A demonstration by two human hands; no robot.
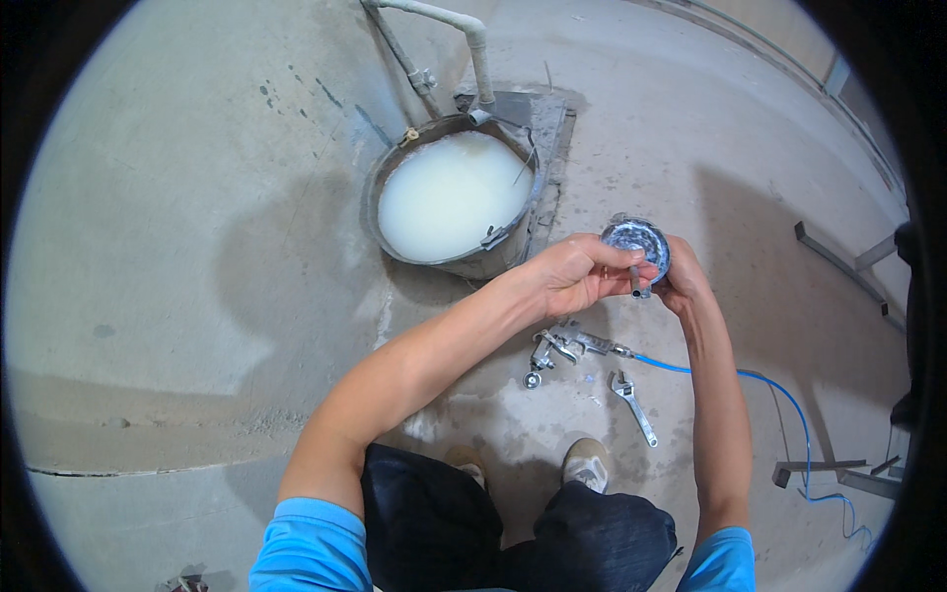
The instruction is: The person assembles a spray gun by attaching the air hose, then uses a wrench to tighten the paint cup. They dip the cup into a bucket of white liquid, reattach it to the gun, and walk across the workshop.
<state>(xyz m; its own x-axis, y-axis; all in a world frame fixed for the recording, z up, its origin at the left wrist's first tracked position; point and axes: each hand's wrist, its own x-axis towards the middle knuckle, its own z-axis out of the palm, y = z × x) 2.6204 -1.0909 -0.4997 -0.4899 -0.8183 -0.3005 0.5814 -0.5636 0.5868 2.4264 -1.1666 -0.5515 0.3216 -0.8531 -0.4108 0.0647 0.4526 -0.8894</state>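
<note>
Apparently cleaning the round, white-smeared metal cup [634, 235], with the grip of left hand [582, 276] and right hand [683, 278] clamped on it near the round, dark bucket [483, 264] of milky white liquid [454, 197], next likely calling for steady turning

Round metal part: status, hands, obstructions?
Left hand, right hand gripping round metal part. Spray gun, wrench on floor. Nothing visibly blocking hands.

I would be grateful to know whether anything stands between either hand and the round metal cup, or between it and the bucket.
Nothing visible does. The left hand and right hand both hold the round metal cup, and no object shows between it and the bucket, though the left hand is close to that path.
</note>
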